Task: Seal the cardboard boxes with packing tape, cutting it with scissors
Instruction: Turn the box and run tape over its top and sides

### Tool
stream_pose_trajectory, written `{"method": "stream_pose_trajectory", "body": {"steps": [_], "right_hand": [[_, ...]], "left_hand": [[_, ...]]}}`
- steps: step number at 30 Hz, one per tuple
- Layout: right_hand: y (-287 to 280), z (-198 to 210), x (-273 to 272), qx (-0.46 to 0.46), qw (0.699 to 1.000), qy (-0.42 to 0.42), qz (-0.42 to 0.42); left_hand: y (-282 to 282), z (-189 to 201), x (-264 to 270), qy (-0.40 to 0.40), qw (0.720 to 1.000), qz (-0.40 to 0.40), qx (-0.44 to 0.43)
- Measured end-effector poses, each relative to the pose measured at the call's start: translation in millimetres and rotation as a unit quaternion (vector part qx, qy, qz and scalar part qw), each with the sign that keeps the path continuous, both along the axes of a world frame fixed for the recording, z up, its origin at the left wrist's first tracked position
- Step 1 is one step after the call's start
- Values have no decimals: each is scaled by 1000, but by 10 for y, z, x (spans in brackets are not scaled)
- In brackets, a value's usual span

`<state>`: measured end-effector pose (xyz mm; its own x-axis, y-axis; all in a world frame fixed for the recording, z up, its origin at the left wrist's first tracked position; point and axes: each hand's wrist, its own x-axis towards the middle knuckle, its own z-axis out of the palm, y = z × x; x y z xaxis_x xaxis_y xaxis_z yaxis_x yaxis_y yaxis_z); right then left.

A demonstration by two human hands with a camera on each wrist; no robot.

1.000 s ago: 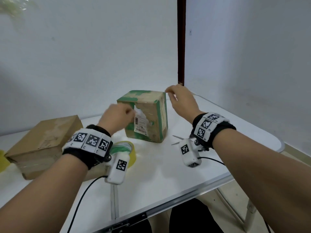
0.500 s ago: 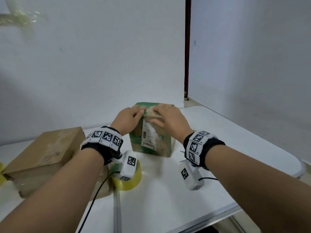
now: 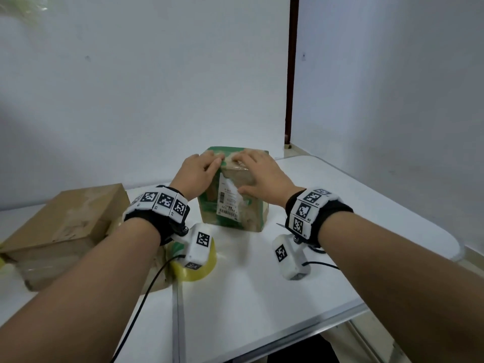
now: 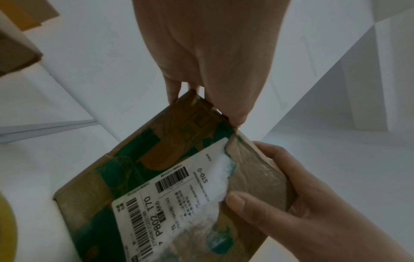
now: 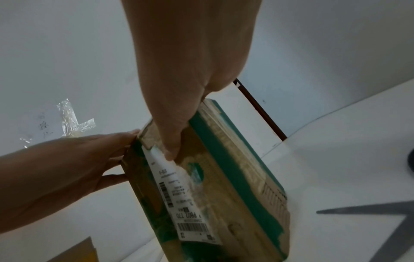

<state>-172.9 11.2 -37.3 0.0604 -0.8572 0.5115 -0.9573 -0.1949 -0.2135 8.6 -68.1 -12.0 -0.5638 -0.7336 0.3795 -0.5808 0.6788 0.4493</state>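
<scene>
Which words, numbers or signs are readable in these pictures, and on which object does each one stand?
"P802 T70": on the white shipping label stuck on the green and brown box.
"ST0-0", not sure of it: same label, near its torn edge.
"R2" and "R3": tiny marks beside the square markers on the right wrist band.
Barcodes and small print on the label: too small and blurred to read.
Faint marks on the wall beside the taped cross: unreadable.
</scene>
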Motion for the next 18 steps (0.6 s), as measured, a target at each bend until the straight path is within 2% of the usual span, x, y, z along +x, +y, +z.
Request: {"method": "stream_pose_trajectory", "body": {"steps": [4,6,7,9,12,13,15,18], "right_hand": [[47,62,-58,40,998,27,29],[99,122,-87,72,995,37,55],[149,165,-96,93,993,13,70],[258,248,-111,92,986,-112,80],[300,255,-190,-22,953,-303,-7],[273,236,-241,-26,938,-344,-37],[189,194,-316,53,915,-394,-69],[86,143,-324,182,898,-397,-62]], "left_hand": [[-1,-14,6,-13,1000,2,11],[26,-28,32,9,1000,-5,27],[42,-46,62,26,999,-6,47],[54,-121,137,24,997,-10,71],[115,-228,184,-51,998,25,10],[158,-233,160,-53,998,30,-8],[245,-179,62,-48,998,24,-22],[306,-80,-101,-102,993,58,-14]]}}
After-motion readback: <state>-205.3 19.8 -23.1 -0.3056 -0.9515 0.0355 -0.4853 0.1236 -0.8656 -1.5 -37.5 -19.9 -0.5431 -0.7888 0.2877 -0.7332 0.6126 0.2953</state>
